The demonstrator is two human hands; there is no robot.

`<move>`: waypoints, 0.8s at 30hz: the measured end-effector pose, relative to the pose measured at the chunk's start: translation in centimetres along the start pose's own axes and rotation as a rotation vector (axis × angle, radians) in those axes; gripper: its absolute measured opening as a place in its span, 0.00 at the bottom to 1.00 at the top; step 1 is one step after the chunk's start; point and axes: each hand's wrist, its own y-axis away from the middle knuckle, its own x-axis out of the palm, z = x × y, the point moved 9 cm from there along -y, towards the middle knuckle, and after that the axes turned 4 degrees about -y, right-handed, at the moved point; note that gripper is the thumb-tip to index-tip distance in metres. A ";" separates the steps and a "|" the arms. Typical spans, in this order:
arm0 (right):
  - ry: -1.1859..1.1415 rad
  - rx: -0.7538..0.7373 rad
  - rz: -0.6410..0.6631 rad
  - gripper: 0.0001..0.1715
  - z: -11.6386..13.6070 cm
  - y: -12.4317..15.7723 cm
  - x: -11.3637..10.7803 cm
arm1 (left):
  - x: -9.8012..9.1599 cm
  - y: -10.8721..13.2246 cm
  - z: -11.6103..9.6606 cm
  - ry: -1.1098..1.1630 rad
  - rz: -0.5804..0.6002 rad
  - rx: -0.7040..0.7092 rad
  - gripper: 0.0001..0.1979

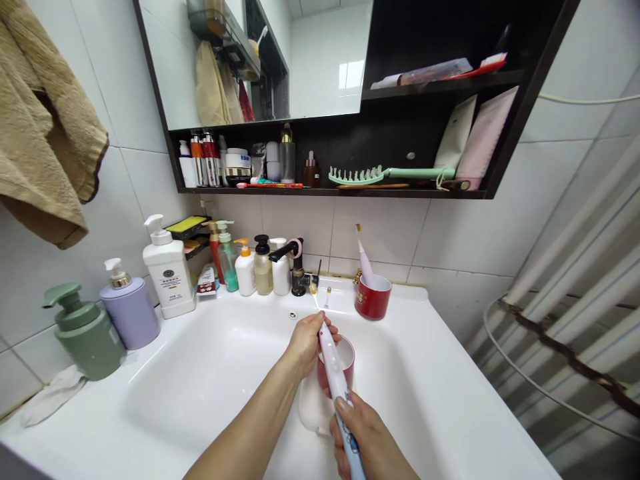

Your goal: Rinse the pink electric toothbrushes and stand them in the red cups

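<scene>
My left hand (306, 343) is wrapped round a red cup (345, 357) held over the white sink basin (210, 373). My right hand (367, 440) grips the handle of a white electric toothbrush (334, 370). The brush points up and away, its head near the black tap (293, 260), where a thin stream of water seems to run. The toothbrush body crosses in front of the cup. A second red cup (374, 297) with another toothbrush (364, 257) stands on the sink's back edge.
Pump bottles stand along the left rim: green (85, 330), lilac (129, 308), white (169, 268), and several small ones beside the tap. A brown towel (45, 127) hangs at upper left. A dark shelf (330, 192) with a mirror holds cosmetics and a green comb (373, 175).
</scene>
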 end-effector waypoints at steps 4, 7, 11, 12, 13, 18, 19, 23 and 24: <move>0.124 -0.047 -0.067 0.20 0.5 0.1 -0.5 | 0.1 0.0 0.0 -0.001 0.020 0.018 0.10; 0.037 0.001 -0.002 0.21 0.0 0.1 0.0 | 0.2 -0.1 0.1 0.016 0.025 0.014 0.10; 0.119 -0.040 -0.024 0.19 0.4 0.1 -0.1 | 0.4 0.0 0.0 0.021 0.043 0.022 0.09; 0.144 -0.047 -0.035 0.18 0.5 0.1 -0.2 | 0.5 0.0 -0.1 0.017 0.046 0.026 0.09; 0.159 -0.052 -0.043 0.18 0.5 0.1 -0.3 | 0.5 0.0 -0.1 0.014 0.049 0.029 0.09; 0.177 -0.065 -0.054 0.17 0.6 0.1 -0.3 | 0.4 0.0 -0.1 0.012 0.027 0.034 0.09; 0.172 -0.056 -0.048 0.17 0.5 0.1 -0.3 | 0.2 0.0 0.0 0.009 0.013 0.030 0.09; 0.208 -0.066 -0.065 0.16 1.0 0.2 -0.5 | -0.5 0.1 -0.5 -0.008 -0.059 0.049 0.08; 0.219 -0.069 -0.067 0.15 1.1 0.2 -0.6 | -0.7 0.1 -0.7 -0.010 -0.080 0.065 0.07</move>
